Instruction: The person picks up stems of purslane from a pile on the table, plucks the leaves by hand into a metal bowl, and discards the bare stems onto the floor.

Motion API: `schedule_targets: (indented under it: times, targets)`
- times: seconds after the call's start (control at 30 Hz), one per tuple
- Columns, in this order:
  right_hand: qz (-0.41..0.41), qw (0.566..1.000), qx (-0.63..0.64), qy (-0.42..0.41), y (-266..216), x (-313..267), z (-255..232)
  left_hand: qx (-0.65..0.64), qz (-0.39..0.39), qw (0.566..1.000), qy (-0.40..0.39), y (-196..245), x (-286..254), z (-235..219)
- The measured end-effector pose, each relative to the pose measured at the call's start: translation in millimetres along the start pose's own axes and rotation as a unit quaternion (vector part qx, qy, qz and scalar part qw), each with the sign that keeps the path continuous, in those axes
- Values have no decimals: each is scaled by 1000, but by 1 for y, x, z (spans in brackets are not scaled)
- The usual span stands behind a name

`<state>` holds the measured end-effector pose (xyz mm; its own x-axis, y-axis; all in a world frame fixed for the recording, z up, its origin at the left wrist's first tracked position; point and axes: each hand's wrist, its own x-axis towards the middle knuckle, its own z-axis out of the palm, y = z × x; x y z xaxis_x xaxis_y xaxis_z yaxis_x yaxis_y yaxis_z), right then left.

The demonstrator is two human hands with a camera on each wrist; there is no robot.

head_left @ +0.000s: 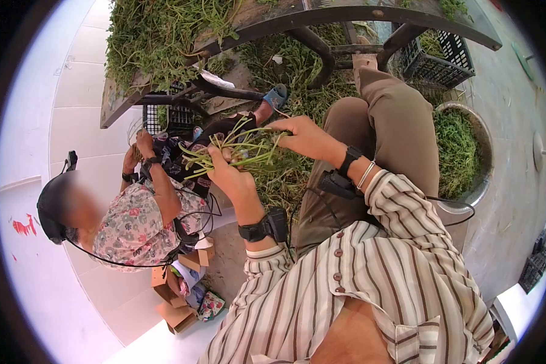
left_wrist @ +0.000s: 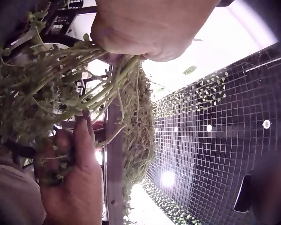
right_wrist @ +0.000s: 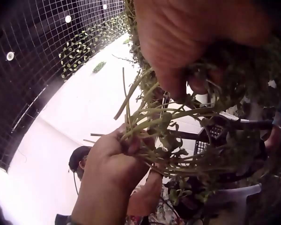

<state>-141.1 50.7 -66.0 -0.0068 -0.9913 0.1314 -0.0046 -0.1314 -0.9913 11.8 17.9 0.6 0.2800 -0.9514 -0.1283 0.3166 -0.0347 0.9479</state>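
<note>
A loose bunch of green stems (head_left: 249, 153) is held between the two hands in front of the lap. My left hand (head_left: 232, 182) pinches the stems between thumb and fingers; its back (left_wrist: 150, 28) fills the top of the left wrist view. At the bunch's other side, my right hand (head_left: 309, 141) has curled fingers on stems; in the right wrist view this hand (right_wrist: 192, 37) partly hides behind leaves. Cut stem ends stick out past my left hand (right_wrist: 114, 164), with leafy parts (right_wrist: 178, 150) hanging below and to its right.
A tabletop heaped with greens (head_left: 164, 42) stands ahead. Greens (head_left: 291, 60) cover the floor. A metal basin (head_left: 486, 155) of greens and a black crate (head_left: 458, 64) stand at right. Another person (head_left: 145, 218) sits at left, near cardboard boxes (head_left: 170, 291).
</note>
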Motion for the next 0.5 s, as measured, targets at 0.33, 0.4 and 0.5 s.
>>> schedule_targets:
  times: [0.33,0.4,0.5]
  targets:
    - [30,998,-38,26,-11,-2,-9,9,-6,999,-30,-1,-3,3]
    - [61,996,1,67,-9,1,-19,-14,21,999,30,1,-2,4]
    - [158,970,139,117,-13,3,-32,-36,19,999,28,5,10,-8]
